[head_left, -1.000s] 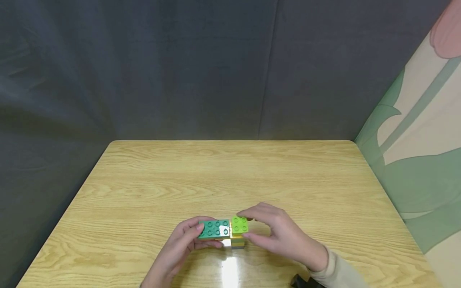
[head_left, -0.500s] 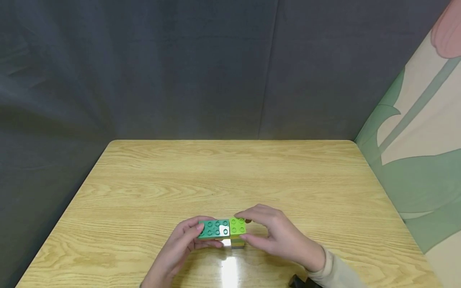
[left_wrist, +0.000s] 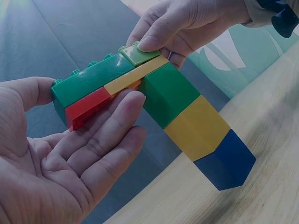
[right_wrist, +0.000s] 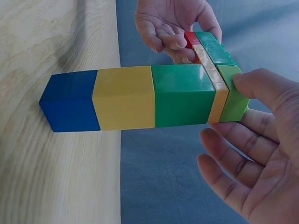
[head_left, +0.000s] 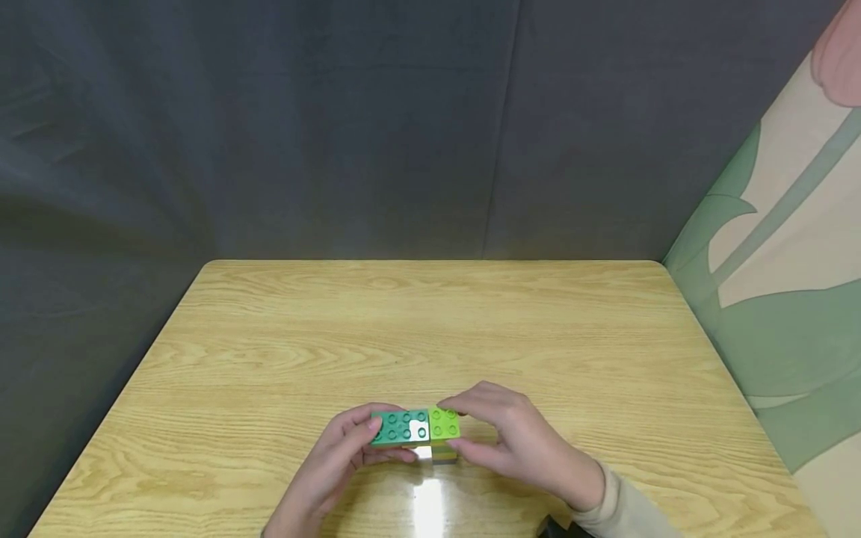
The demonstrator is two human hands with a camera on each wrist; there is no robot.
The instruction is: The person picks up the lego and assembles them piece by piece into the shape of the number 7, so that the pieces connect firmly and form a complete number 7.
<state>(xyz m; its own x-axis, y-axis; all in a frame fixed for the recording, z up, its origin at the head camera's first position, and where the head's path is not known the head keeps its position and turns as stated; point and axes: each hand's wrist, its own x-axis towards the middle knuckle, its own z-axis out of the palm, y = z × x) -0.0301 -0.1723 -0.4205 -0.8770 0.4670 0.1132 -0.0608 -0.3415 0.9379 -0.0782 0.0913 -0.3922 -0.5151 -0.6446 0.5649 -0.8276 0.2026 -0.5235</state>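
Observation:
A long green toy brick [head_left: 400, 428] lies level at the top of a brick build, its left end pinched by my left hand [head_left: 336, 452]. Beside it sits a lime-green brick [head_left: 444, 423], which my right hand [head_left: 514, 437] holds between thumb and fingers. In the left wrist view a thin red brick [left_wrist: 88, 105] and a thin yellow-orange brick [left_wrist: 135, 74] run underneath. A column of green [right_wrist: 182, 95], yellow [right_wrist: 124, 99] and blue [right_wrist: 70, 101] bricks hangs below the lime end. The blue base appears to meet the table.
The wood-grain table [head_left: 430, 321] extends beyond both hands to a dark cloth backdrop [head_left: 350, 149]. At right hangs a floral curtain [head_left: 794, 314]. A black object [head_left: 561, 527] shows by the right sleeve at the bottom edge.
My right hand has shifted slightly left with the lime-green brick, closing the gap to the long green brick. Over the last half second hardly anything moves. My left hand stays put.

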